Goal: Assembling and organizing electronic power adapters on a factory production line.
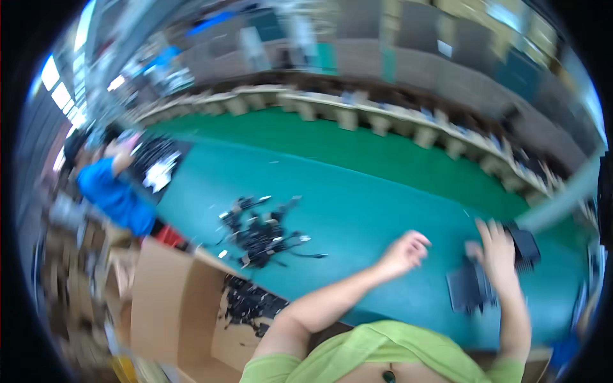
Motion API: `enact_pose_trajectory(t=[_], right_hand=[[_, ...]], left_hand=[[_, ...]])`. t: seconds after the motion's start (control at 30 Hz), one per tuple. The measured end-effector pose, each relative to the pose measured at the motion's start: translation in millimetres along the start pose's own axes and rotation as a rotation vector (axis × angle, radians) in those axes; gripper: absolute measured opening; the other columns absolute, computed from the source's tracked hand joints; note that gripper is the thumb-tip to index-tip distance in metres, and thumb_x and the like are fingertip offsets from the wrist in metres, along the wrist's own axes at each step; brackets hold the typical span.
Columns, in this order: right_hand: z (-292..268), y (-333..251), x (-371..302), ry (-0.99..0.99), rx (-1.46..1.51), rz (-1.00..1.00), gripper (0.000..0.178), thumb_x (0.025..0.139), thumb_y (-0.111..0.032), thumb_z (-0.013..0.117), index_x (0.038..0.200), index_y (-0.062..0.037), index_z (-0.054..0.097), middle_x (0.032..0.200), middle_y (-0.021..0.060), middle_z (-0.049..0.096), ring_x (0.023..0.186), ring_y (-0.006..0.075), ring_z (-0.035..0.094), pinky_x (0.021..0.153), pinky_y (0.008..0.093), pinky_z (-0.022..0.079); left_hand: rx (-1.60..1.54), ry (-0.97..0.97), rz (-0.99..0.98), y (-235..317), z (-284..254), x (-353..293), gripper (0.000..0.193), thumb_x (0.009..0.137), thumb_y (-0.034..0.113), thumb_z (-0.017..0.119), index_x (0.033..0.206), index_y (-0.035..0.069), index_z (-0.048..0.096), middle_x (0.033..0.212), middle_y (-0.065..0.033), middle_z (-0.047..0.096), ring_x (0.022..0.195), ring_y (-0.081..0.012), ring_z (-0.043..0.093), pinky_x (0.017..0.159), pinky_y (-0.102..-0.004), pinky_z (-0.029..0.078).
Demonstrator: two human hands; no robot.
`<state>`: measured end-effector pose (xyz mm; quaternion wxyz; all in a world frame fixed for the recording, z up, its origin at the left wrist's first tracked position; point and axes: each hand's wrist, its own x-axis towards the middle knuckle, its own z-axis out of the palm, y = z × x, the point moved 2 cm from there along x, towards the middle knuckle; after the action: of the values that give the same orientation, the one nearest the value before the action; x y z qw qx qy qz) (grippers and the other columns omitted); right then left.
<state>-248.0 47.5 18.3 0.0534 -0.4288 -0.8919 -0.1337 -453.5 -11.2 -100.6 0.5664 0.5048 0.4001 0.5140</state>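
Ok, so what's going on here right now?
The person's right hand, fingers extended, is at two groups of dark, flat pieces at the right of the green table; blur hides whether it touches them. The left hand is over the table with fingers curled, nothing visibly held. A pile of black cables lies farther left, and an open cardboard box below it contains more black pieces. A co-worker in blue is at the far left.

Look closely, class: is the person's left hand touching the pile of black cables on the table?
No, the left hand is apart from the cables, with green table showing between them.
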Motion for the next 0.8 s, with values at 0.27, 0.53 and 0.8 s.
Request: enact_pose_trajectory(t=[0.27,0.53,0.8], right_hand=[[6,-50,-78,-0.282,0.246,0.114,0.102,0.044,-0.036,0.079,0.126,0.0037,0.033,0.108,0.0225,0.041,0.097,0.0364,0.046,0.079,0.0392,0.042],[-1,-68,-56,-0.281,0.435,0.048,0.068,0.056,-0.027,0.078,0.109,0.0019,0.045,0.101,0.0214,0.051,0.094,0.0377,0.049,0.078,0.0389,0.042],[36,-57,-66,-0.188,0.520,0.109,0.071,0.047,-0.020,0.083,0.103,0.0031,0.045,0.090,0.0181,0.049,0.083,0.0347,0.052,0.072,0.0392,0.045]], left_hand=[[0.582,-0.110,0.134,30,32,-19,0.035,0.079,0.020,0.059,0.108,0.007,0.045,0.094,-0.0076,0.048,0.076,-0.0190,0.052,0.066,-0.0312,0.044],[0.803,-0.231,0.400,20,46,-28,0.068,0.069,0.028,0.067,0.123,0.002,0.035,0.108,-0.0149,0.042,0.101,-0.0309,0.042,0.087,-0.0403,0.034],[0.928,-0.145,0.306,24,61,-39,0.080,0.064,0.027,0.072,0.127,-0.001,0.030,0.107,-0.0165,0.043,0.100,-0.0307,0.044,0.087,-0.0402,0.034]])
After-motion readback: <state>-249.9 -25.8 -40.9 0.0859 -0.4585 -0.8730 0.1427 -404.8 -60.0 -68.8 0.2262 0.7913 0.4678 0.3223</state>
